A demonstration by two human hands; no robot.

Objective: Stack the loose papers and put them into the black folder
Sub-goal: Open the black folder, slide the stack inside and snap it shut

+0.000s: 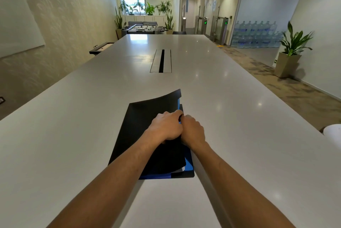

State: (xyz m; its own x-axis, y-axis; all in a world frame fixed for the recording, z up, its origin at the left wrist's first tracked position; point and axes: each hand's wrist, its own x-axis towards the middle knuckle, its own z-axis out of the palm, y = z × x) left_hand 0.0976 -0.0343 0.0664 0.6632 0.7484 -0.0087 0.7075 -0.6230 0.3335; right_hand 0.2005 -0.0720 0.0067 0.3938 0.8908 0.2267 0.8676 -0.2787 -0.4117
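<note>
My two bare forearms reach from six o'clock over the long, glossy white table (73, 126), both hands meeting at the centre on the flat black plastic folder (140, 120). My left hand (165, 128) lies knuckles-up on the folder's cover, fingers curled over its right edge and closed on it. My right hand (192, 129) presses against the left at that same edge, fingers bent and tucked at the cover's rim; whether they pinch anything I cannot tell. The folder lies flat on the table just ahead of me, its cover bowed upward at the far corner toward twelve o'clock. Blue inner sleeves (189, 163) show along its right side and near edge, and a sliver of white paper (181, 169) peeks out at the near right corner. At three o'clock, a curled white sheet (333, 135) lies at the table's right edge, well apart from the folder. Farther toward twelve o'clock, a metal cable hatch (161, 61) sits in the tabletop. Beyond the table's end stands a foosball table (144, 28), with potted plants (149, 8) under a window.
</note>
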